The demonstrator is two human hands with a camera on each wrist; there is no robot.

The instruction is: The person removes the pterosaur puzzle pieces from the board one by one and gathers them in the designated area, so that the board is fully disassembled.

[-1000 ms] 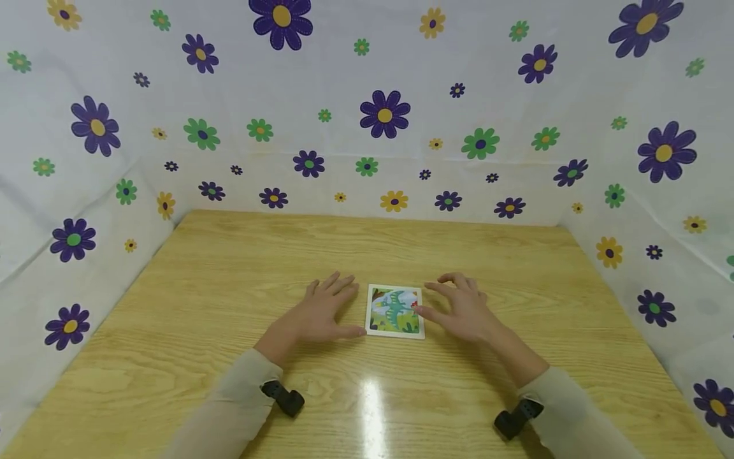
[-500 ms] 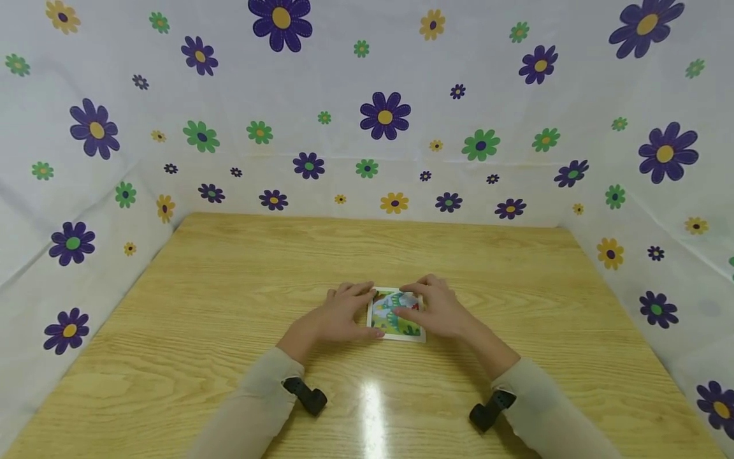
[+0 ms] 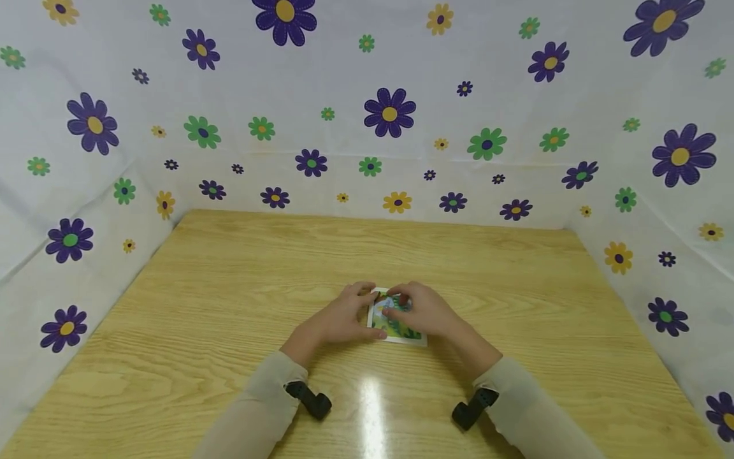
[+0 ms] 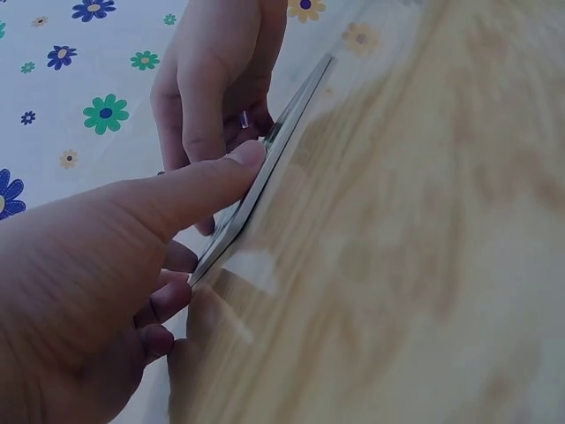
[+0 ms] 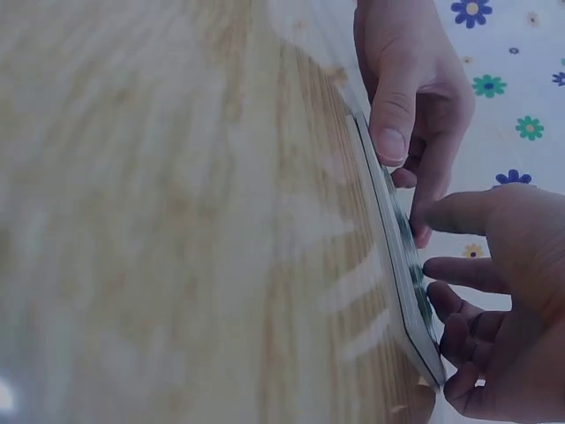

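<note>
A small square dinosaur picture board with a white border (image 3: pixel 404 333) lies flat on the wooden table, partly covered by both hands. My left hand (image 3: pixel 344 317) holds its left side, the thumb on the near border and the fingers by the far left corner. Over the right part of the picture is my right hand (image 3: pixel 431 312), its thumb and fingertips on or just above the surface. In the right wrist view, the right thumb and index finger (image 5: pixel 465 272) stand apart. A small pale edge shows among the right fingers in the left wrist view; what it is stays unclear.
The wood-grain table (image 3: pixel 258 255) surrounds the board. White cloth (image 3: pixel 344 70) printed with purple, green and yellow flowers closes off the back and both sides. Each wrist carries a black camera mount (image 3: pixel 312 401).
Both hands have come inward onto the board, the right sliding left across the picture. The left thumb has moved onto the near border. The board looks almost unmoved.
</note>
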